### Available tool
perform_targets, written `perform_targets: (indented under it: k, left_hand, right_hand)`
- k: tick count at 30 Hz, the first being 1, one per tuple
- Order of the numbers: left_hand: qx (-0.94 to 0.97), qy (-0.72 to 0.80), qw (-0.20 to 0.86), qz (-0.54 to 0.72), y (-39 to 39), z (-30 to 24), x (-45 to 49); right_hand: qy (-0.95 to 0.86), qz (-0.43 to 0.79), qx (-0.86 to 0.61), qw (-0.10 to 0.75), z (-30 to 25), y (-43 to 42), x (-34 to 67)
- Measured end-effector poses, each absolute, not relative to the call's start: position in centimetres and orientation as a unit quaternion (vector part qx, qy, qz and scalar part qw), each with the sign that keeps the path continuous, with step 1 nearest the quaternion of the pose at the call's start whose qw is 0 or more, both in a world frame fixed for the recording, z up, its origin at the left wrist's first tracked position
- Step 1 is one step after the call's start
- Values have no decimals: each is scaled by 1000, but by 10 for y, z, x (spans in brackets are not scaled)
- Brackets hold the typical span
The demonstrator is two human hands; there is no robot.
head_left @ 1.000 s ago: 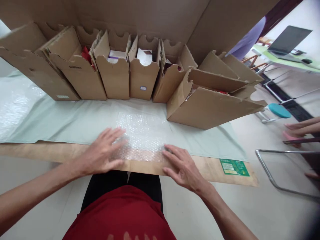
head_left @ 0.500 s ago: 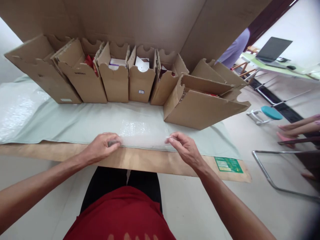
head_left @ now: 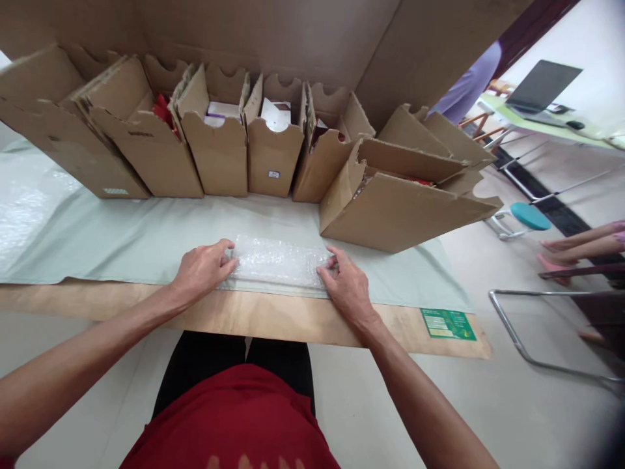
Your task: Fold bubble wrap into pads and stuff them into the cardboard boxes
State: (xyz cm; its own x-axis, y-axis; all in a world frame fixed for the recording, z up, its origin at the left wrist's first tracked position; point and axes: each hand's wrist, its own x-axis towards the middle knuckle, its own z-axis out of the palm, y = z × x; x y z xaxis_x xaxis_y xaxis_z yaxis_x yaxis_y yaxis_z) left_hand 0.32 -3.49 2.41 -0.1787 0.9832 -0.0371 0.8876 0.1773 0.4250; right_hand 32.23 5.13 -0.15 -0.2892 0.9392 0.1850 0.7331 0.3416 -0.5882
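A clear strip of bubble wrap (head_left: 278, 262) lies on the pale green cloth (head_left: 151, 238) near the table's front edge. My left hand (head_left: 206, 266) pinches its left end between thumb and fingers. At the other end, my right hand (head_left: 346, 277) grips the bubble wrap in the same way, thumb toward me. The strip stretches between both hands and rests close to the cloth. Whether anything is folded inside it I cannot tell.
Several cardboard holders (head_left: 273, 153) stand in a row behind, some with red or white items inside. An angled cardboard holder (head_left: 390, 208) is at the right. More bubble wrap (head_left: 34, 202) lies far left. A green label (head_left: 448, 324) is on the wooden edge.
The bubble wrap now lies as a folded, more visible strip slightly farther from me. My right hand has moved a little left, and my view has shifted slightly.
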Motion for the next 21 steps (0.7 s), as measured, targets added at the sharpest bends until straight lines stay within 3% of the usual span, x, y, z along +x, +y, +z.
perform_targets:
  k: [5, 11, 15, 21]
  left_hand:
    - [629, 760, 74, 144, -38, 22, 1]
    - [632, 752, 166, 92, -28, 32, 15]
    - [654, 731, 169, 103, -20, 45, 1]
    - [737, 670, 27, 82, 35, 78, -15]
  right_hand:
    - [-790, 173, -545, 220, 4, 63, 326]
    - [-801, 236, -539, 108, 24, 91, 305]
    - [-805, 277, -510, 120, 38, 69, 312]
    - [-762, 404, -473, 179, 39, -5, 301]
